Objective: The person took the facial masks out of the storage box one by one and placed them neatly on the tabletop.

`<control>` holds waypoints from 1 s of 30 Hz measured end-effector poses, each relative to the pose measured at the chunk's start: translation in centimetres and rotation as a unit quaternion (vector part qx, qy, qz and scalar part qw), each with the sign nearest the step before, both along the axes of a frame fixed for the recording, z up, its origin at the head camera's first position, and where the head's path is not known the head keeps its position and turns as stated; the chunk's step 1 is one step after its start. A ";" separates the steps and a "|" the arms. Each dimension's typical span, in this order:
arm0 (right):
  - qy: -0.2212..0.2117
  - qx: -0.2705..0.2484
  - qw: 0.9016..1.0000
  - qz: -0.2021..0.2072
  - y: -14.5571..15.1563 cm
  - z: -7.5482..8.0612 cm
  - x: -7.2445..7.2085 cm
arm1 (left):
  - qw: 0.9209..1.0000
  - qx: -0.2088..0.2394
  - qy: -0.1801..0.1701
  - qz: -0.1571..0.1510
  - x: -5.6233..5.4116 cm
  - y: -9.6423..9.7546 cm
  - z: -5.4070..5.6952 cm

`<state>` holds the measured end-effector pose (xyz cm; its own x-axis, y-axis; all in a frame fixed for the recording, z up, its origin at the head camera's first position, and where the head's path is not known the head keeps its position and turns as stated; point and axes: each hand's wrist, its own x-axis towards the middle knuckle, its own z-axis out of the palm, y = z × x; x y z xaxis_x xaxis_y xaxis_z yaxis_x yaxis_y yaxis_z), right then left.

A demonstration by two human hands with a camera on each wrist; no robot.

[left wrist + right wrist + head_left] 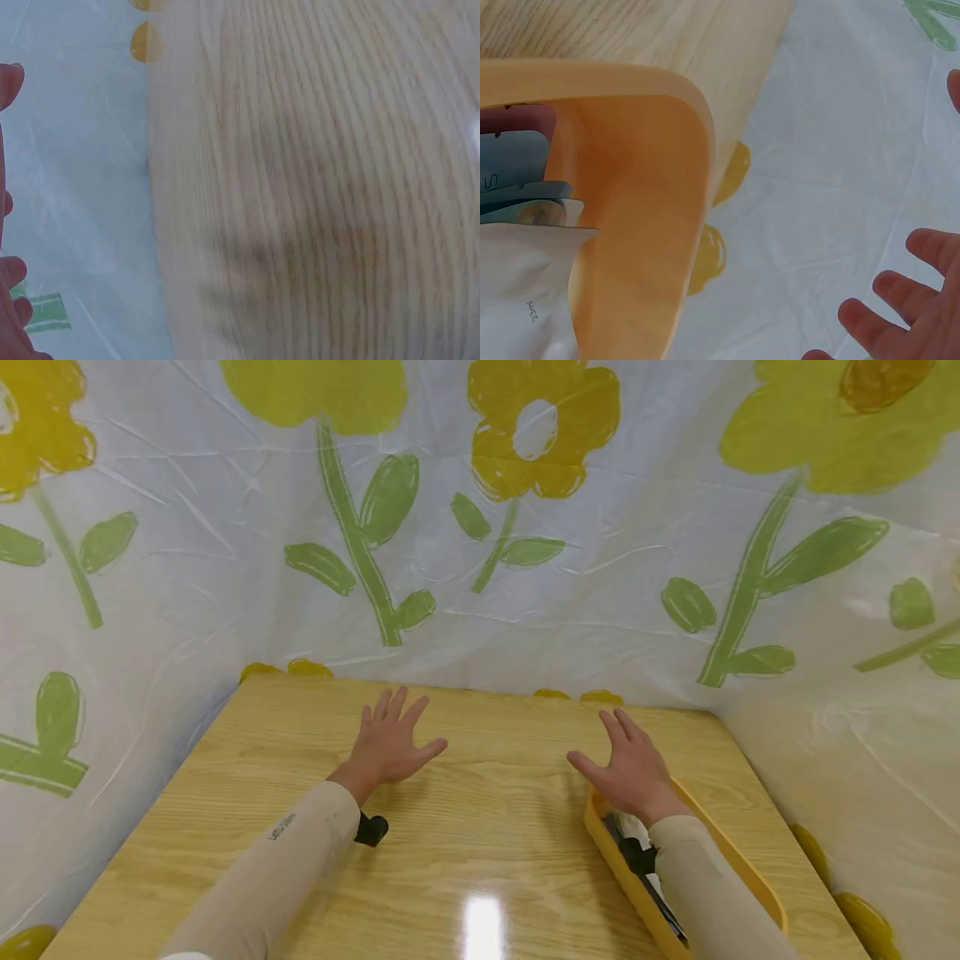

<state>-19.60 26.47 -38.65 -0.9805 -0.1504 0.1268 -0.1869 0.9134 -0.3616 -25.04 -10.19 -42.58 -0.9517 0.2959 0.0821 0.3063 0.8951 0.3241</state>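
My left hand [386, 750] hovers over the wooden table with its fingers spread and holds nothing. In the left wrist view only fingertips [16, 271] show at the left edge. My right hand [628, 770], fingers spread and thumb out, is above the far end of a yellow-orange bin [617, 858] and grips nothing. Several flat packets stand in that bin; in the right wrist view a white sachet [529, 292] marked "23ml" is in front, with blue-grey packets [514, 157] and a dark red one [525, 118] behind. My right forearm hides part of the bin.
The wooden table [480, 827] reaches back to a white sheet [585, 635] printed with yellow flowers, which also hangs at both sides. A small black piece [372, 829] shows beside my left wrist, another [639, 858] by the right. Light glares on the table's front.
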 end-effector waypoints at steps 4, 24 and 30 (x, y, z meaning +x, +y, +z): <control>-0.001 -0.004 1.000 -0.007 0.3 0.4 0.8 | 1.000 0.025 0.014 -0.012 0.5 0.4 -0.5; -0.019 -0.033 0.999 -0.030 3.0 0.9 6.3 | 0.988 0.148 0.023 -0.031 5.0 2.2 -2.2; -0.043 -0.042 0.996 -0.063 4.6 0.7 8.2 | 0.986 0.164 0.008 -0.041 6.1 2.7 -2.1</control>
<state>-11.39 31.09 -37.99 -0.9987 -0.0176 0.0485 -0.0375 0.8932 -0.4482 -18.98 -7.47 -44.72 -0.9233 0.3274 0.2009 0.3811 0.7153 0.5857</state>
